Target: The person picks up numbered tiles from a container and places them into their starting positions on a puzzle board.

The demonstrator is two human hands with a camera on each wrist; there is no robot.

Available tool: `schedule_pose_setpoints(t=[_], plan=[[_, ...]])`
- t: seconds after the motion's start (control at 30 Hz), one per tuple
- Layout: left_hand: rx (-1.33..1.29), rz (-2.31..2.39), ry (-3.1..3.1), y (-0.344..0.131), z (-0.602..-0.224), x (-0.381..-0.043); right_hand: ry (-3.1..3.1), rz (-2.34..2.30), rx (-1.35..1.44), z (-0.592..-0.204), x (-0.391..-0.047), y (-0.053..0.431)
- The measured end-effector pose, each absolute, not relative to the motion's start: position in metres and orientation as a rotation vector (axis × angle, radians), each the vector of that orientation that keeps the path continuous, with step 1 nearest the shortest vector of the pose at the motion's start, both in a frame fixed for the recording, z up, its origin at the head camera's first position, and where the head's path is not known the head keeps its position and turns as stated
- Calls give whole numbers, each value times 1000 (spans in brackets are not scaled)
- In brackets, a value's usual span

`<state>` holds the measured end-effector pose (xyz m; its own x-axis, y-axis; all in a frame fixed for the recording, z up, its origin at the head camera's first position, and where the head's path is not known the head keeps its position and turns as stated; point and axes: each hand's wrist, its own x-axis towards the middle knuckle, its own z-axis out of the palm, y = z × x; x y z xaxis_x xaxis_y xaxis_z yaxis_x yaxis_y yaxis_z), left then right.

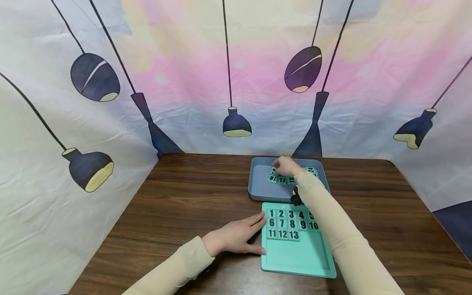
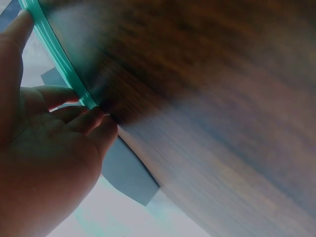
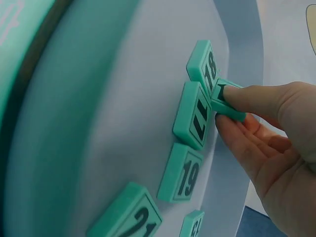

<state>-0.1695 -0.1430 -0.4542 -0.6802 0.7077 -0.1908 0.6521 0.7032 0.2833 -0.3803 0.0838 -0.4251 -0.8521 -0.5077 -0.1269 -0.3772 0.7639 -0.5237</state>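
My right hand (image 1: 287, 167) is over the grey-blue tray (image 1: 259, 189), pinching a green number tile (image 3: 225, 105) between thumb and fingers. The thumb covers most of its number. Close beside it in the right wrist view lie tile 18 (image 3: 201, 63) and tile 17 (image 3: 191, 117), with tile 19 (image 3: 180, 175) a little farther along. My left hand (image 1: 237, 235) lies against the left edge of the green board (image 1: 295, 259), fingers extended and thumb spread, touching its rim. Tiles 1 to 13 stand in rows on the board, ending with tile 13 (image 1: 293, 234); my right forearm partly hides the right side.
Both tray and board lie on a dark wooden table (image 1: 199, 184), the tray directly behind the board. Several more tiles sit in the tray, partly hidden by my right hand. A cloth with printed lamps (image 1: 199, 82) hangs behind the table.
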Motion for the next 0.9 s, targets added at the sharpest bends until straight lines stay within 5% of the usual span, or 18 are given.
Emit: schedule_pose_setpoints(t=[0.9], plan=[[1056,302,2623,-142,-453,-169,2565,-1138,-635,-387,-341,152]])
